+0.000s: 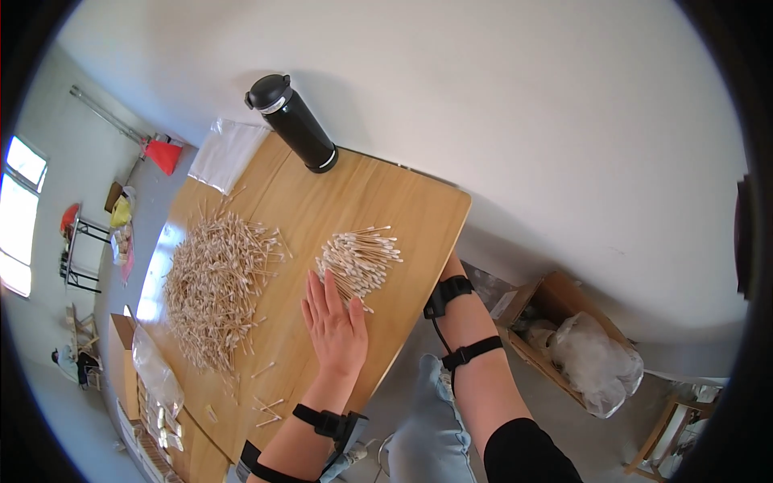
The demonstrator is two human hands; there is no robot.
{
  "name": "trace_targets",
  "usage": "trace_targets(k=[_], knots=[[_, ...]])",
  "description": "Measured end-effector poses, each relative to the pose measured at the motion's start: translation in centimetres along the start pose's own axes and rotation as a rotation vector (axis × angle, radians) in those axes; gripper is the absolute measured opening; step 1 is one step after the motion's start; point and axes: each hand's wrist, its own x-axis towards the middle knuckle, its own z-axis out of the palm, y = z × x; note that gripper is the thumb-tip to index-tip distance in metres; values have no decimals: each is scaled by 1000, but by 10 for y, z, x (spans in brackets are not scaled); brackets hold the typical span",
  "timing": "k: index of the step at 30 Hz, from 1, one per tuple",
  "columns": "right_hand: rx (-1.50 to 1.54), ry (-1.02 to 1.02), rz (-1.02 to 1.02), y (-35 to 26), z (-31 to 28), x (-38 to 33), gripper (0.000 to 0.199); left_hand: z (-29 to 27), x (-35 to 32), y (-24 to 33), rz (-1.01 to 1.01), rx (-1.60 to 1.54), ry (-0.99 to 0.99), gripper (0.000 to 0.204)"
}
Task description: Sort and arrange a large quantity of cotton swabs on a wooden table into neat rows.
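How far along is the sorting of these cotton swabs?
A small aligned bundle of cotton swabs already lies near the table's right edge. The left hand rests flat on the wood with its fingertips at that bundle; the right hand is hidden below the table edge. The big loose heap of swabs on the left, plus a few strays near the front, still looks unsorted, so most seems left.

Clear bag: a crinkled clear plastic bag (155, 372) lies at the wooden tabletop's (419, 209) near left edge.
Small packets: pale small packets (165, 431) sit in a row by the near left corner.
White pack: a flat white plastic pack (227, 153) lies at the far left corner.
Floor box: an open brown cardboard box (555, 296) holding a clear bag (596, 358) stands on the floor, right of the tabletop.
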Motion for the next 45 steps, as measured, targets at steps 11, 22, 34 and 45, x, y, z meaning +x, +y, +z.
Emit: trace_targets(k=[11, 22, 34, 45], knots=[[123, -28, 33, 3, 4, -2, 30, 4, 3, 5, 22, -16, -33, 61], [222, -98, 72, 17, 5, -4, 30, -1, 1, -2, 33, 16, -35, 59], [278, -136, 88, 6, 14, 16, 30, 1, 1, -2, 47, 18, -37, 60], [340, -174, 113, 9, 6, 13, 30, 0, 1, -3, 46, 48, -37, 61]])
